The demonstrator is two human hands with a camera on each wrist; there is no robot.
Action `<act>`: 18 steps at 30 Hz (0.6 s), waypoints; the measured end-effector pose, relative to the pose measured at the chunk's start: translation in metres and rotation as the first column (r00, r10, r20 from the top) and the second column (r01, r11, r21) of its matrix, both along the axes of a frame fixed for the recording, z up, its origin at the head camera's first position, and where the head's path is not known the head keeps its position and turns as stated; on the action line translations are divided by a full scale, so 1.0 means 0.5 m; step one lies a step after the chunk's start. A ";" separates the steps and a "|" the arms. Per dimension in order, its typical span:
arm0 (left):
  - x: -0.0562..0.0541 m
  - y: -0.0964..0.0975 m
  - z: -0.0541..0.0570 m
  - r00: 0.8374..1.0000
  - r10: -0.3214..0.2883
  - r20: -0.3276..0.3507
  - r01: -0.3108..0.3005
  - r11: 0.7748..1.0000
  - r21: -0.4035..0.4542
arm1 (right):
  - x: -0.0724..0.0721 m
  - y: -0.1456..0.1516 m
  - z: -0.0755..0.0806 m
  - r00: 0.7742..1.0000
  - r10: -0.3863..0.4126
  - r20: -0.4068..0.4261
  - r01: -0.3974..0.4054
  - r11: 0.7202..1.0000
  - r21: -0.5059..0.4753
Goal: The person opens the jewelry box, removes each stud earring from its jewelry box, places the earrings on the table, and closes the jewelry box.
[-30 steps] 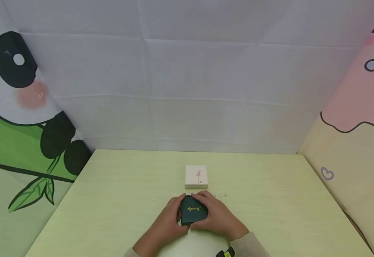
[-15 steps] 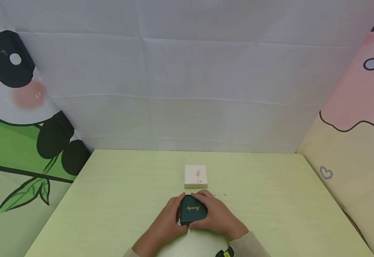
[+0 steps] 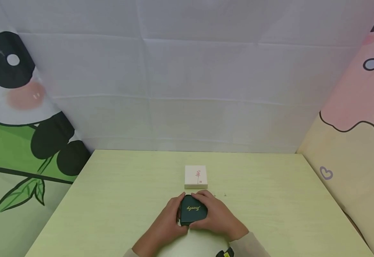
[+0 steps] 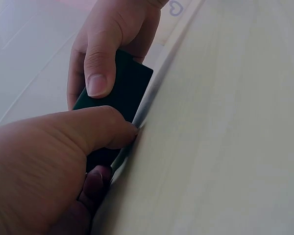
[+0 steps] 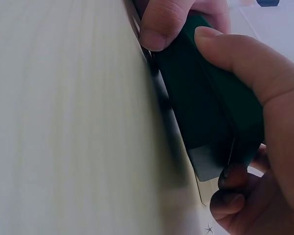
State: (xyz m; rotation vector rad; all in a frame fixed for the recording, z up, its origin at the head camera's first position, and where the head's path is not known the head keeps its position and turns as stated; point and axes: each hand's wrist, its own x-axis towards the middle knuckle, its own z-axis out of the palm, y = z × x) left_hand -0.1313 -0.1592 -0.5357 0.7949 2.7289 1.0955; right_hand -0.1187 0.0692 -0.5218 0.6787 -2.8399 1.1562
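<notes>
Left hand (image 3: 170, 219): curled about the left side of the green box (image 3: 193, 216); the near edge is pressed by the thumb.
Right hand (image 3: 215, 216): curled about the right side of the green box; its near side is pinched by the thumb, set higher than the left one.
Green box: held between both hands, gold lettering (image 3: 193, 208) uppermost, seen upside down in the head view; whether the tabletop (image 3: 126, 200) is touched cannot be told.
Progress: the two-handed grip is judged complete; the box appears closed, and no contents are shown. Any opening or release is judged not yet done.
White box (image 3: 195, 175): placed just beyond the green box, apart from it, a pink flower printed on top; not touched by either hand.
Tabletop marks: tiny dark specks (image 3: 224, 195) are seen beyond and right of the green box, too small to be identified.
Obstacles: the sides of the green box are largely covered by fingers; otherwise only the white box is seen close by, on the far side.
Surroundings: a pale cloth (image 3: 190, 71) is hung well beyond the green box.
</notes>
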 end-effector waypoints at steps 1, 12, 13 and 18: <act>0.000 0.000 -0.001 1.000 -0.001 0.000 0.001 1.000 -0.001 | 0.000 0.000 0.000 1.000 -0.001 -0.001 0.001 1.000 0.000; -0.002 -0.001 0.000 1.000 0.008 0.015 -0.008 1.000 0.012 | 0.004 -0.001 0.019 1.000 -0.006 0.006 0.006 1.000 0.011; -0.002 -0.001 -0.001 1.000 0.008 0.019 -0.009 1.000 0.014 | 0.004 -0.001 0.021 1.000 -0.006 0.008 0.006 1.000 0.012; -0.004 -0.004 -0.003 1.000 0.010 0.027 -0.011 1.000 0.010 | 0.004 -0.001 0.027 1.000 -0.008 0.016 0.008 1.000 0.023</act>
